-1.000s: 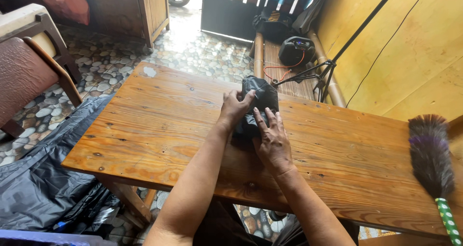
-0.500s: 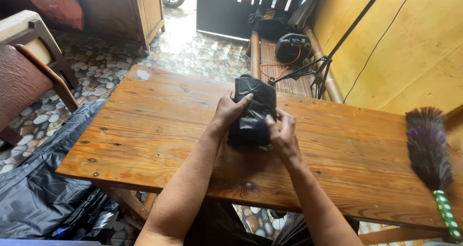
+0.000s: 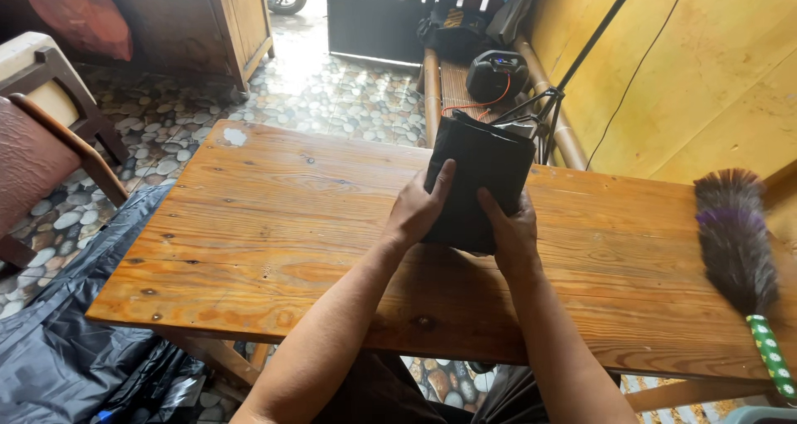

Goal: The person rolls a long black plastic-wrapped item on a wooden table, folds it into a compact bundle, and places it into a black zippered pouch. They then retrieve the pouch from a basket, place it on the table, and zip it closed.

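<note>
A folded black garment [image 3: 479,165] stands lifted off the wooden table [image 3: 274,225], held flat and upright between both hands. My left hand [image 3: 418,208] grips its left edge with the thumb laid up the front. On the lower right edge sits my right hand [image 3: 510,229], fingers pressed on the cloth. The bundle is a neat rectangle, its bottom near the table top at the middle of the board.
A feather duster [image 3: 735,233] with a green dotted handle lies at the table's right end. Black plastic sheeting [image 3: 75,341] lies on the floor to the left, beside wooden chairs [image 3: 41,133]. A bamboo bench [image 3: 448,83] with a black speaker stands behind.
The black garment, pressed flat on the table before, is now raised upright and squared into a rectangle. Both hands shifted from on top of it to its side edges.
</note>
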